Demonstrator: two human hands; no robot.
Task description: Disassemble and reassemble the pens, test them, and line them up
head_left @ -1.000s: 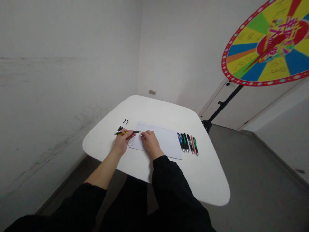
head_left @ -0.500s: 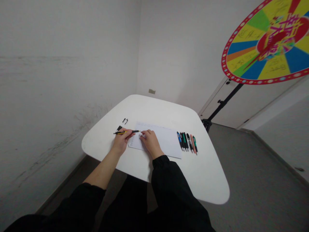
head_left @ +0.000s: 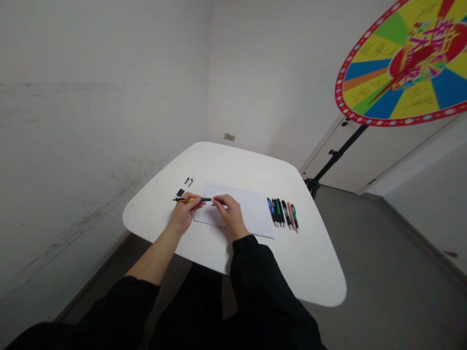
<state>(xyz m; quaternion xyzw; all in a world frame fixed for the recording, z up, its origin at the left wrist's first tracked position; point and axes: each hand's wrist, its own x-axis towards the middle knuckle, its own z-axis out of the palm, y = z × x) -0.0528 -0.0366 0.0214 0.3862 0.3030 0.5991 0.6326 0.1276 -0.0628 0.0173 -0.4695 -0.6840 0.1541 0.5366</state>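
A yellow-and-black pen [head_left: 182, 200] lies crosswise in my left hand [head_left: 185, 214], whose fingers are closed round it. It points right, with a small yellowish end. At that end, the thumb and fingertips of my right hand [head_left: 229, 209] are pinched together. Whatever sits between them is too small to make out. Both hands are above a white sheet of paper [head_left: 251, 214] with faint writing along its upper and left edges. Small dark pen parts [head_left: 188, 181] lie beyond my left hand, and black pieces [head_left: 179, 193] lie right beside it.
Several pens [head_left: 279, 213] in blue, black and green, plus a pinkish one [head_left: 291, 216], lie in a row right of the paper. The white table [head_left: 241, 160] has rounded corners. Behind it on the right, a colourful prize wheel [head_left: 408, 68] stands on a black pole [head_left: 341, 153].
My right hand has risen slightly, bringing its fingertips to the end of the pen. My left hand keeps its hold on the pen, nearly still.
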